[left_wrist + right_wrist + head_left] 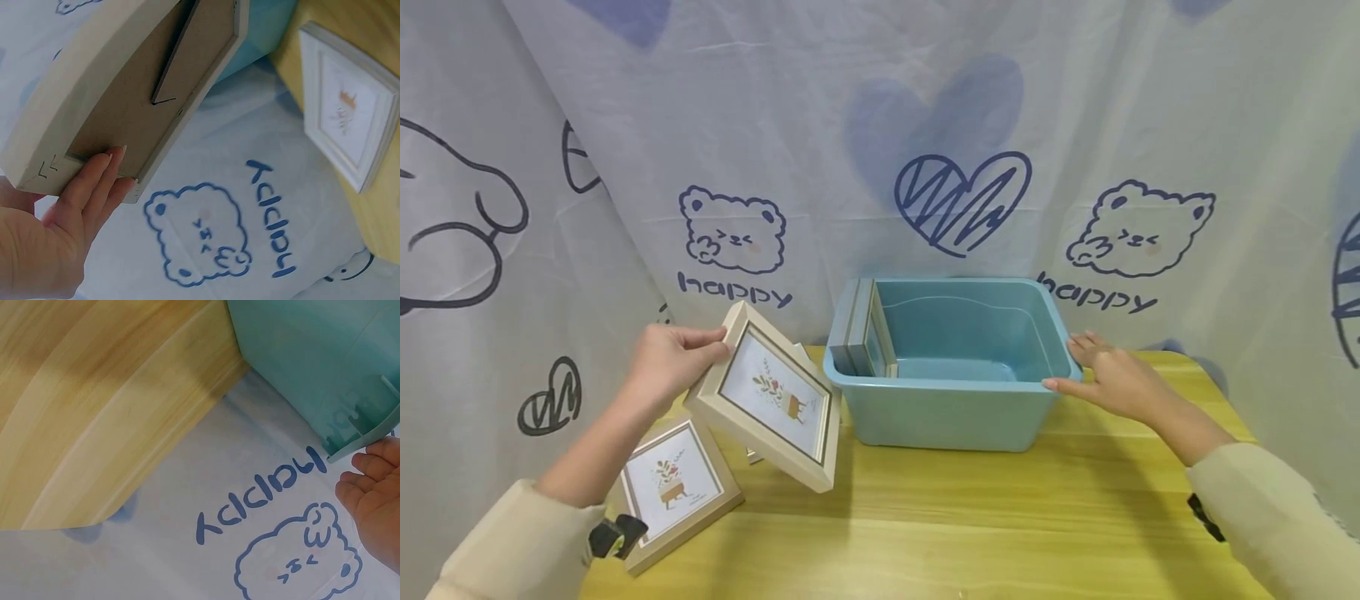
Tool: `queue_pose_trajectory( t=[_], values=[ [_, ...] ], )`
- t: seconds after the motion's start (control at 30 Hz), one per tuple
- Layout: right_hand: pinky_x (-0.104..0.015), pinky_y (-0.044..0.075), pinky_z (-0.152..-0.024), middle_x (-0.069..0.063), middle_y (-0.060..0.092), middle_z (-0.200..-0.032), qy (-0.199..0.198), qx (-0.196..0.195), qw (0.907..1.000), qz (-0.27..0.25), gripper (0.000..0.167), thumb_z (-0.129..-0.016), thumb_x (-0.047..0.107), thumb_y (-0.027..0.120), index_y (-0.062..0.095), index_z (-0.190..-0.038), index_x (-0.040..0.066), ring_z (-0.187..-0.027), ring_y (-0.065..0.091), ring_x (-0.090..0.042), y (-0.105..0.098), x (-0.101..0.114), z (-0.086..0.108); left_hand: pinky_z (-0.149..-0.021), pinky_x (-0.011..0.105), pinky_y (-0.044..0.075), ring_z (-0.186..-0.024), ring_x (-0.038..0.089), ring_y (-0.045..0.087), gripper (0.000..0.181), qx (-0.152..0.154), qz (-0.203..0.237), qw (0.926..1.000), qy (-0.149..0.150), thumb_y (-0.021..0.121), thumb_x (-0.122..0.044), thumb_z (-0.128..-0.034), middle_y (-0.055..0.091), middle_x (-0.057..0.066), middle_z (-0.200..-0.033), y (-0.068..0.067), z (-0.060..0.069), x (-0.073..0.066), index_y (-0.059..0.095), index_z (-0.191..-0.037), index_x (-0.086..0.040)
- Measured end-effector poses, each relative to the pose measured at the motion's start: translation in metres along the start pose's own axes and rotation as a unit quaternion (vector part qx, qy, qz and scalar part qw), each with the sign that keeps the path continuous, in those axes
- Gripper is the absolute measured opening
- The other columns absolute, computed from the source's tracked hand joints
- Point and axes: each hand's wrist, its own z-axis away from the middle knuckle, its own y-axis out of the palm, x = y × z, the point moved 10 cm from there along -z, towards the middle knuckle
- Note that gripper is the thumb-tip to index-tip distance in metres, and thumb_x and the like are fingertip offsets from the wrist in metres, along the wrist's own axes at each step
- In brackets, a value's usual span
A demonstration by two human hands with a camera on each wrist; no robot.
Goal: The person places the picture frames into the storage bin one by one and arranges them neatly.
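In the head view my left hand (673, 358) pinches a cream picture frame (775, 396) by its upper left edge, holding it tilted above the table. Its print of a plant in a pot faces the head camera; the brown backboard with a stand leg (165, 81) shows in the left wrist view. At the right end of a blue plastic bin (955, 417), my right hand (1112, 379) touches the rim, thumb stretched over the near corner and fingers relaxed along the side. Several frames (861, 329) stand on edge inside the bin, at its left wall.
Another beige frame (673, 483) lies face up at the table's left, partly behind the left sleeve. A white frame (350, 103) lies on the wooden table (955, 517), mostly hidden behind the held one in the head view. A printed curtain (850, 167) hangs close behind the bin.
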Motion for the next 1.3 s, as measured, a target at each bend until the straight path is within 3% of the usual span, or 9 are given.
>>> queue_pose_trajectory(
  t=[0.27,0.7,0.93,1.17,1.3],
  values=[
    [-0.063,0.03,-0.1,-0.034,0.031,-0.141,-0.002,-0.001,1.0,0.004,0.088,-0.085,0.058,0.054,0.037,-0.134,-0.013,-0.131,0.026,-0.051,0.0,0.0,0.001,-0.057,0.02,0.055,-0.058,-0.002,0.057,0.038,-0.021,-0.006,0.9997,0.003,0.059,-0.016,-0.0854,0.061,0.03,-0.111,-0.019,-0.003,-0.015,0.057,-0.118,0.003],
    [-0.063,0.031,-0.1,-0.033,0.032,-0.141,-0.007,0.0,1.0,0.006,0.088,-0.085,0.058,0.054,0.038,-0.133,-0.013,-0.131,0.026,-0.051,0.0,0.002,-0.001,-0.059,0.018,0.054,-0.061,-0.002,0.056,0.042,-0.026,-0.033,0.9991,-0.01,0.057,-0.021,-0.0867,0.058,0.03,-0.118,-0.04,-0.009,-0.031,0.056,-0.123,0.0],
    [-0.062,0.029,-0.102,-0.034,0.03,-0.142,-0.009,0.006,0.9999,0.011,0.088,-0.085,0.058,0.054,0.037,-0.134,-0.013,-0.131,0.026,-0.051,0.001,0.002,-0.002,-0.055,0.014,0.05,-0.062,-0.005,0.052,0.039,-0.061,-0.064,0.9961,0.008,0.058,-0.02,-0.0856,0.06,0.027,-0.117,-0.055,-0.009,-0.048,0.059,-0.12,0.0],
    [-0.063,0.03,-0.101,-0.035,0.03,-0.141,-0.01,0.008,0.9999,0.009,0.088,-0.085,0.058,0.054,0.037,-0.134,-0.013,-0.131,0.026,-0.051,0.001,0.002,-0.003,-0.055,0.016,0.052,-0.061,-0.002,0.055,0.04,-0.068,-0.052,0.9963,-0.005,0.057,-0.021,-0.0863,0.06,0.027,-0.118,-0.06,-0.006,-0.064,0.059,-0.122,-0.004],
    [-0.063,0.029,-0.102,-0.035,0.03,-0.141,-0.008,0.01,0.9999,0.009,0.088,-0.085,0.058,0.053,0.037,-0.134,-0.014,-0.131,0.026,-0.051,0.001,0.002,-0.003,-0.058,0.019,0.054,-0.069,0.006,0.06,0.039,-0.08,-0.058,0.9951,0.004,0.059,-0.023,-0.0858,0.062,0.026,-0.116,-0.061,-0.004,-0.078,0.061,-0.121,-0.006]
  ],
)
